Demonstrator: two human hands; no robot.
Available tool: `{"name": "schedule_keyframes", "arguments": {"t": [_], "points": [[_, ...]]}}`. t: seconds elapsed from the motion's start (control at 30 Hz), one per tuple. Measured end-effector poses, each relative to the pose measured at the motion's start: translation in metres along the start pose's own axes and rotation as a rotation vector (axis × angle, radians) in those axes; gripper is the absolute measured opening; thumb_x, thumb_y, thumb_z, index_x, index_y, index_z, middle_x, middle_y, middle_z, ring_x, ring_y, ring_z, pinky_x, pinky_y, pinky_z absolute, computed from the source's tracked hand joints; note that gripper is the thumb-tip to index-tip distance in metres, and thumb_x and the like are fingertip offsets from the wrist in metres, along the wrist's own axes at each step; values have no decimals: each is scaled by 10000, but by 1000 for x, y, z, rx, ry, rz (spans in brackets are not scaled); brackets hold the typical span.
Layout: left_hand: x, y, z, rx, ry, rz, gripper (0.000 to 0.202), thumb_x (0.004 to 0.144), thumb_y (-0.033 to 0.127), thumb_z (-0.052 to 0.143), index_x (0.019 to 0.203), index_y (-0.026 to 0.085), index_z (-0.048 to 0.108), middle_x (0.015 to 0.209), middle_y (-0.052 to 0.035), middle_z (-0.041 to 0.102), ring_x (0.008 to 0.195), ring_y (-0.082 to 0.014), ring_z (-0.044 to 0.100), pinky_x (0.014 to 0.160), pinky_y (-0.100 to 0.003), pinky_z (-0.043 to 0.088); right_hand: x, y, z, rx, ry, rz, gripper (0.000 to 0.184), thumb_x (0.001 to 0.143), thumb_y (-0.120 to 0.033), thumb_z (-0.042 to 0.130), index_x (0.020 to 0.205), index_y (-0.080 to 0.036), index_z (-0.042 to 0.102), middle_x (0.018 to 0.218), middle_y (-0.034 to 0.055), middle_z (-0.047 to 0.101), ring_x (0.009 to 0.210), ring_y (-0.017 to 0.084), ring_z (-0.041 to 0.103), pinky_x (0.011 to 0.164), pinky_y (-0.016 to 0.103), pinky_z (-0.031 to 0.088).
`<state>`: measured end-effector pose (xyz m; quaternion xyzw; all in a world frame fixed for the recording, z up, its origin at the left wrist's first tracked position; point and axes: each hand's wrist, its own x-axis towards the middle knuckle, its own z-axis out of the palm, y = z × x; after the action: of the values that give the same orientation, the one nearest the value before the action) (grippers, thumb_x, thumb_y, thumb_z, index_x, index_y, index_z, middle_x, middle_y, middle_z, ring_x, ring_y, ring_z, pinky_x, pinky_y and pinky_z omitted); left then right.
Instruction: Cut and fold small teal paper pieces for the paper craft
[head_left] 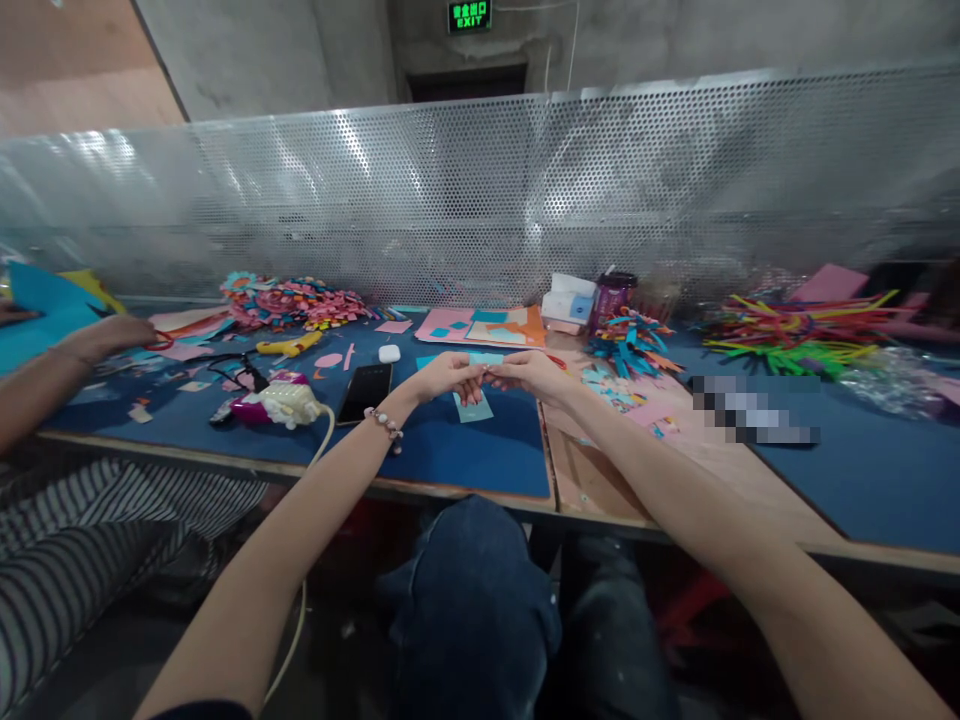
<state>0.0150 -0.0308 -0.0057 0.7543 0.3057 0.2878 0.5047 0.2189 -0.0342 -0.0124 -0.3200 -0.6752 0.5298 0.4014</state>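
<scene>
My left hand (452, 377) and my right hand (530, 373) meet above the blue mat (480, 462), fingertips pinched together. Whatever is between them is too small to make out. Just below the fingers is a pale green-blue piece of paper (474, 408); whether it is held or lies on the mat is unclear. A brighter blue sheet (486, 358) shows partly behind my hands. Beside my right hand, a small red curved part (556, 362) shows; its kind is hidden.
Left of my hands are a phone (365, 393), a white earbud case (389, 353), a yellow glue gun (289, 345) and a power strip (277, 403) with its cord. Paper flowers (292, 305) pile behind. A co-worker's hand (112, 338) is far left. Pipe cleaners (810, 325) lie right.
</scene>
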Motion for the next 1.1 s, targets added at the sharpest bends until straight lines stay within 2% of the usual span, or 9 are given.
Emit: {"name": "schedule_keyframes", "arguments": {"t": [0.13,0.27,0.43,0.57,0.73,0.87,1.1], "points": [[1,-2,-2,20,28,10,437,771,541,550,758,105,530,647,-130,677,535,-170,642,515,-276,513,2,2,-1,-20,14,-10,313,638,-428,735,748,-138,686,831,83,700,681,122,614,629,238,498],[3,-4,-3,-5,48,-18,452,749,554,567,768,104,521,691,-157,687,590,-208,667,544,-311,535,3,1,0,-181,88,-67,336,657,-455,705,708,-122,687,744,79,692,621,111,589,609,230,474],[0,-1,1,-102,30,-72,543,758,616,501,960,112,523,972,-223,670,673,-233,684,575,-324,543,2,-3,0,-383,113,-211,314,695,-434,659,634,-126,665,613,35,642,569,106,539,551,224,418],[-1,1,4,-163,40,-87,576,773,634,458,1022,118,513,969,-225,667,684,-252,684,601,-354,545,3,-1,1,-484,122,-294,293,715,-414,634,619,-138,649,584,8,602,564,107,521,543,231,395],[1,-1,5,-118,71,-36,466,770,547,548,981,133,510,950,-191,669,679,-230,682,630,-361,546,2,2,4,-459,92,-289,338,748,-465,590,757,-138,676,687,29,641,616,122,550,585,247,424],[1,-1,4,-133,88,-26,444,769,514,573,1008,147,500,944,-171,666,692,-230,684,643,-374,546,2,3,7,-411,160,-240,416,768,-520,551,858,-130,668,779,61,667,653,136,578,595,251,456],[-1,0,2,-119,80,-47,434,777,520,562,972,134,529,996,-187,662,707,-215,683,627,-337,545,7,8,5,-336,134,-269,388,722,-476,631,916,-142,671,829,63,679,694,140,593,647,269,482]]}}
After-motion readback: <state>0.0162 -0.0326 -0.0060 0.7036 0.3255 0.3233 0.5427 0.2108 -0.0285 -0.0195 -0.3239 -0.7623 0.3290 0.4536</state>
